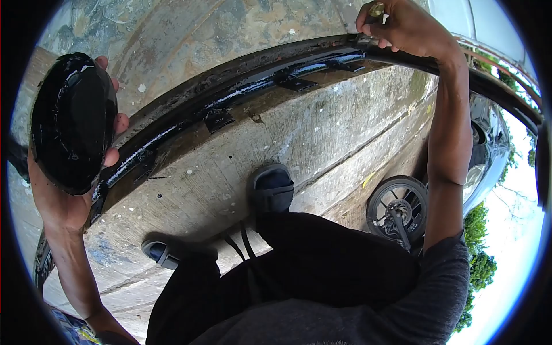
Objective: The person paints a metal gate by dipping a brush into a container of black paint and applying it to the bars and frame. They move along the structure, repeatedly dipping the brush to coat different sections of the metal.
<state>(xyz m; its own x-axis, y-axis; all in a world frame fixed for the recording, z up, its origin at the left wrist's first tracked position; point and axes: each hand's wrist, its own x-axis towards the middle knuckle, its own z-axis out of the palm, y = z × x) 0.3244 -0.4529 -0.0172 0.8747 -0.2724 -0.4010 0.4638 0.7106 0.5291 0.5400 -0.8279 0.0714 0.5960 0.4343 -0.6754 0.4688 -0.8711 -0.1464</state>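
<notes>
On the left, my left hand [109,123] holds up a rounded container of glossy black liquid [72,123], its fingertips showing along the right rim. My right hand [397,29], at the top right, pinches a small tool with a yellowish handle end [376,10] against a long black metal bar [241,83]. The tool's working end is mostly hidden by the fingers. Wet black paint shines along the bar, which has short flat tabs [299,84] on its near side.
Under the bar lies a concrete floor [322,121] with pale specks. My sandalled feet [273,187] stand below it. A motorcycle wheel [398,208] is at the right, beside a shiny vehicle [489,144]. Green foliage [482,267] shows at the right edge.
</notes>
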